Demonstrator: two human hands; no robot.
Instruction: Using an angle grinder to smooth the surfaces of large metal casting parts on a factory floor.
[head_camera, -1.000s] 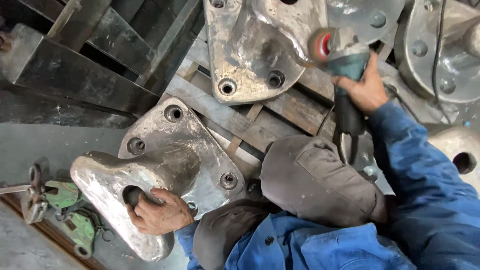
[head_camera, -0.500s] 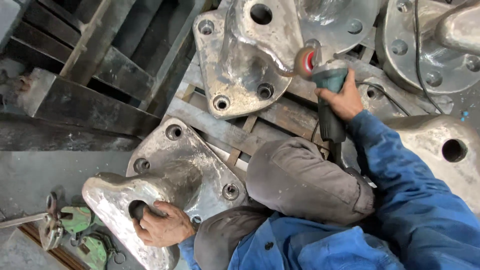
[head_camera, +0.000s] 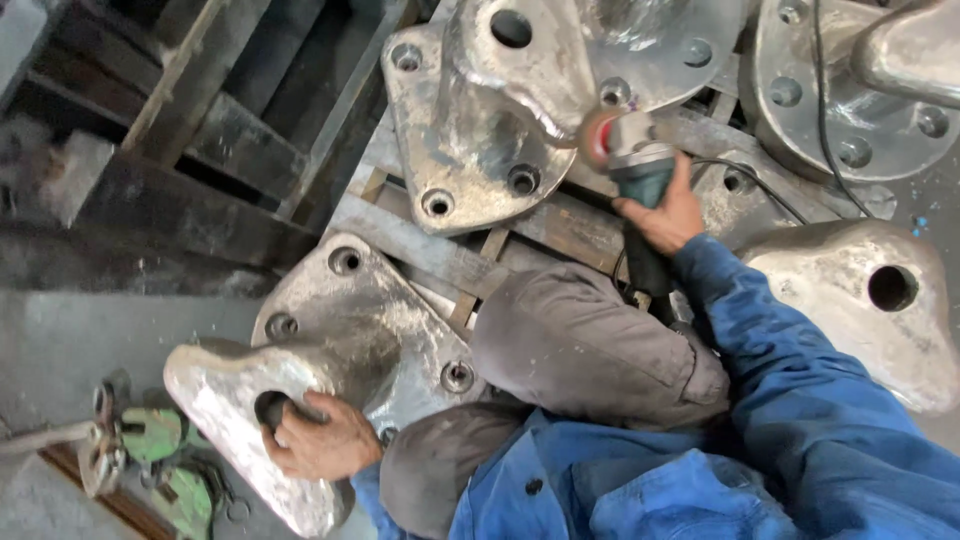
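Observation:
My left hand grips the rim of the round hole in a large grey metal casting that lies at the lower left with bolt holes in its flat plate. My right hand is closed on the body of a teal angle grinder. Its red-edged disc sits against the lower edge of a second shiny casting on a wooden pallet. My bent knee in grey trousers fills the middle, and blue sleeves cover both arms.
More castings lie at the upper right and right. The grinder's black cable runs across them. Dark steel beams stack at the left. A green clamp with shackles rests on the floor at the lower left.
The view has shifted, so everything sits a little lower and left in frame. The grinder has moved left along the upper casting's edge. My left hand stays on the hole.

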